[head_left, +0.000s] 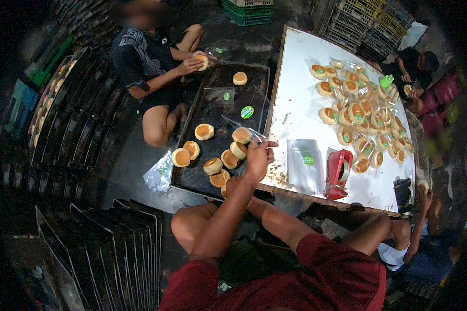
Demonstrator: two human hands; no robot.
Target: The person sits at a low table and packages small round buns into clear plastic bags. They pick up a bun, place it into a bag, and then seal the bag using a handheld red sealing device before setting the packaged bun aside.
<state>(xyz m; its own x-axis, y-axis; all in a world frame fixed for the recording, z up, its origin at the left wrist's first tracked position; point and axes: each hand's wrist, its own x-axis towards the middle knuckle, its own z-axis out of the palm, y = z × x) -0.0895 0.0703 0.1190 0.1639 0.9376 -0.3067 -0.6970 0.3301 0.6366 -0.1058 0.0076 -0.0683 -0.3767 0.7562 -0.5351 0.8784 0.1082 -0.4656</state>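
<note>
My left hand [258,157] is over the right edge of a black baking tray [196,184], pinching the crumpled edge of a clear plastic bag [258,135]. Beside its fingertips is a round browned bun [241,135]; whether it is inside the bag I cannot tell. My right hand [235,186] is low at the tray's near edge, largely hidden behind my left forearm, against a partly covered bun [224,191]. Several buns lie between and left of my hands. Flat clear bags with a green label [247,112] lie further up the tray.
A white-topped table [295,101] bears many bagged buns [358,112], a stack of clear bags [305,167] and a red tape dispenser [337,175]. Across the tray a person holds a bun [201,63]. Upright black trays [113,248] stand at lower left. Other people sit at right.
</note>
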